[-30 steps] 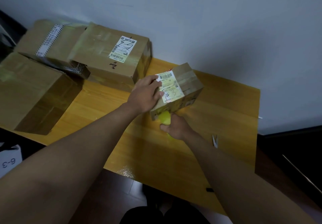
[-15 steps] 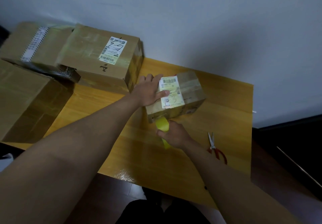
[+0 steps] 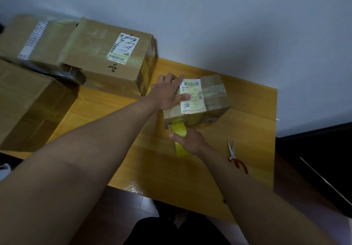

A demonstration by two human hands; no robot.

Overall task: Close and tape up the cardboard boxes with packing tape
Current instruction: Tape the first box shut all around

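Left hand [image 3: 167, 94] flat on small box [image 3: 198, 102], fingers straight, pressing. Right hand [image 3: 190, 140] just below, grip closed round tape roll [image 3: 180, 136], strip running onto box's near face. Taping seemingly midway; cutting left, scissors [image 3: 235, 156] right of grip. Three boxes [image 3: 106, 58] beyond left hand, state unclear.

Wooden table [image 3: 219, 178] carries a small box [image 3: 213, 100] under the left-hand fingers [image 3: 171, 82]. Scissors [image 3: 235, 156] lie right of the right-hand fingers [image 3: 174, 136]. Three larger boxes [image 3: 106, 58] sit left.

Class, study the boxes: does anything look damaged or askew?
Yes. Between the big boxes at left, one box shows a torn, ragged dark edge. The small box being taped sits skewed to the table edge.
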